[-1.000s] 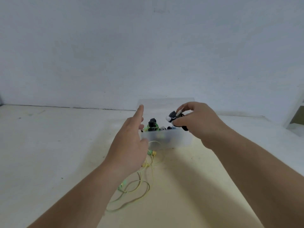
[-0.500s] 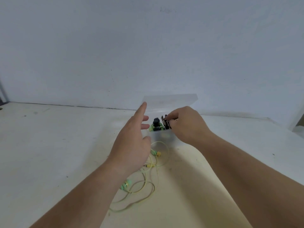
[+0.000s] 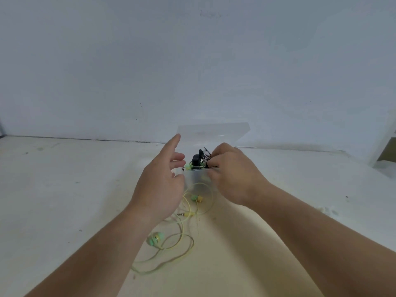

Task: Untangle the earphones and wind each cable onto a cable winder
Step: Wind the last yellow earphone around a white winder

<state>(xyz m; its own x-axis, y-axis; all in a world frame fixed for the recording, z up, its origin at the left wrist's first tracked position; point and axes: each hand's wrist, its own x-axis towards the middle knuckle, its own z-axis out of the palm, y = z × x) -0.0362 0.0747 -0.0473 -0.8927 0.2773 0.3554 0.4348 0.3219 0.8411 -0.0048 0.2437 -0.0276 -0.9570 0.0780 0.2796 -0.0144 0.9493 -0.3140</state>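
Hands at clear box, yellow earphones nearer.

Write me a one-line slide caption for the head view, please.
Right hand reaches into a translucent box holding black cables, left hand open beside it; yellow-green earphones lie loose on the table.

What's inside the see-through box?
Above the box rim poke black lumps, bits of green cable and thin black cable. The right hand covers the rest, and the frosted wall blurs what's lower.
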